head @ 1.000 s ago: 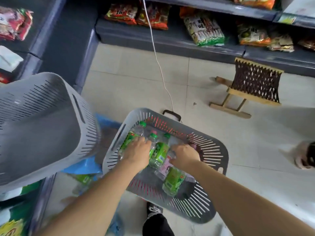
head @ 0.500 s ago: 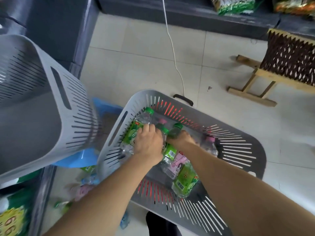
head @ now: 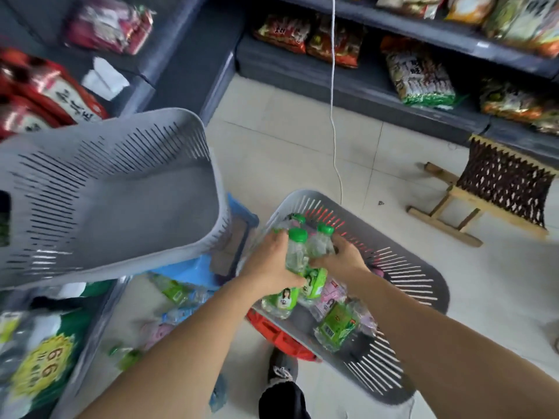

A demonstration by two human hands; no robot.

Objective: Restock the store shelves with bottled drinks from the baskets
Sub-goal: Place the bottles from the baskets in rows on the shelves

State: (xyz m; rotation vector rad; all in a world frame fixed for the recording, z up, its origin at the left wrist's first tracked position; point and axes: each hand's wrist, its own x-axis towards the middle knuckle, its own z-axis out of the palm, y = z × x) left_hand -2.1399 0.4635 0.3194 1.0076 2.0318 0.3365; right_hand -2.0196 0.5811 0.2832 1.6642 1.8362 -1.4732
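- The left hand curls its fingers round a bunch of green-capped clear plastic bottles, with the thumb across the near side.
- The right hand grips the same bunch from the opposite side, fingers wrapped over the clear shoulders. The bottles are squeezed between the two hands.
- The bunch tilts, caps pointing away from the person and green-labelled bottoms down by the wrists. Three caps show, but how many bottles each hand holds cannot be told.
- Under both hands sits a grey slatted plastic basket. The held bunch is over its far-left corner, and whether it is clear of the basket floor cannot be told.
- Just nearer than the right hand, on the basket floor, a green-labelled bottle and a pink-labelled bottle lie touching.
- Below the left forearm, a red plastic crate shows under the basket's near edge.
- Well to the left of the left hand, a second grey slatted basket is tilted with its opening towards the person.
- Between that basket and the left hand sits a blue plastic piece.
- Below it, left of the left forearm, blurred loose bottles lie on the tiled floor.
- Far beyond the right hand stands a wooden stool with a dark woven seat.
- Beyond both hands a white cord hangs down, in front of dark grey shelves of snack packets.
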